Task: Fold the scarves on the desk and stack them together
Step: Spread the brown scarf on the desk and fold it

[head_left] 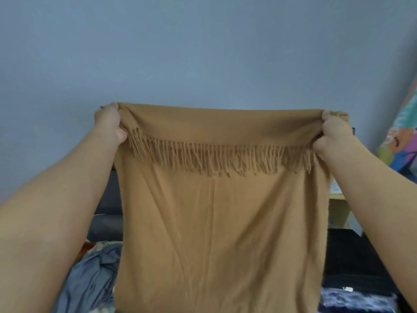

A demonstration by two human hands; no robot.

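Between two hands [108,123], one scarf [221,222]

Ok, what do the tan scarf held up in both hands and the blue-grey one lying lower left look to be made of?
Tan scarf: looks like a soft, matte woven wool or wool-like acrylic, with a slightly fuzzy surface, soft drape creases and a twisted tassel fringe. The exact fibre can't be told.
Blue-grey scarf: seems a thinner, smoother fabric, crumpled into many fine folds, perhaps cotton or viscose.

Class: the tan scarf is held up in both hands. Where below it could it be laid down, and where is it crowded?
No bare patch shows. The tan scarf hides the middle. Left of it lies a crumpled grey cloth; right of it, dark fabric and a blue patterned piece. Both sides are crowded. The left hand and right hand grip the top corners.
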